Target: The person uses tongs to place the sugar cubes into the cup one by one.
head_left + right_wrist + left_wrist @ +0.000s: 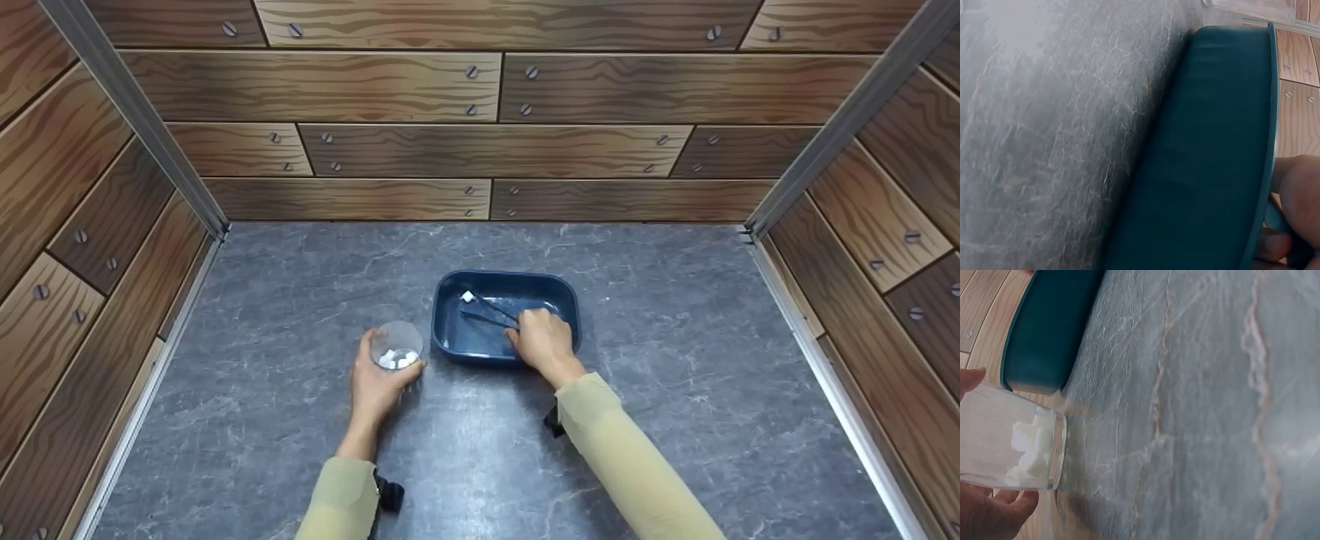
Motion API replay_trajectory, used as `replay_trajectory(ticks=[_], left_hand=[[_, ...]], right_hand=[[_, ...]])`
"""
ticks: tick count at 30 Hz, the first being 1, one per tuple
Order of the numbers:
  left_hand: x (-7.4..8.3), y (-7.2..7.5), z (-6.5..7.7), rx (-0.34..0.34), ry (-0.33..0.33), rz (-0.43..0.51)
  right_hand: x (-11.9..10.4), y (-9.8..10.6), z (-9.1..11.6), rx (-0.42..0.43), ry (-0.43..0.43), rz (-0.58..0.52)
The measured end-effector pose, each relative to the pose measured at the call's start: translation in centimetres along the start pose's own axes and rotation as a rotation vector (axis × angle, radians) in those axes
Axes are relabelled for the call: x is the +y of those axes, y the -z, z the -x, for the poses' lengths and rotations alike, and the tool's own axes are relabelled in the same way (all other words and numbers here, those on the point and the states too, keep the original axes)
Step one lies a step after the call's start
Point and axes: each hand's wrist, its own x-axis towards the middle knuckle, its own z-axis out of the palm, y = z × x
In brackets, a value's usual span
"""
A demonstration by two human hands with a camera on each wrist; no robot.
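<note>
My left hand [379, 386] grips a clear glass [397, 336], thumb on one side and fingers on the other. Several white cubes [1033, 450] lie at the bottom of the glass, seen through its side in the left wrist view. Just right of it stands a dark blue rectangular basin [480, 360]. Over the basin, my right hand [545, 341] holds dark tongs [491, 322] with their arms spread apart. A single white cube [468, 297] sits inside at the far left, by the tip of the upper arm. In the right wrist view the basin wall [1196, 152] hides the tongs' tips.
The grey marbled floor [675, 360] spreads around the basin. Wood-patterned walls [405, 150] enclose it at the back and both sides, with metal strips [825, 397] along the edges. Dark wrist cameras [390, 495] sit under both sleeves.
</note>
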Motion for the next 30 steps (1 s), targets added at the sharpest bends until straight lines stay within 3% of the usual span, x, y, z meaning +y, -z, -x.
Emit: replay_trajectory(ticks=[19,30], left_hand=[[-0.06,-0.05,-0.02,0.014,-0.027,0.013],[-0.06,-0.13,-0.02,0.025,-0.038,0.016]], right_hand=[[-0.83,-0.75,-0.61,0.029,0.041,0.031],[-0.98,-0.78,-0.72,0.02,0.017,0.058]])
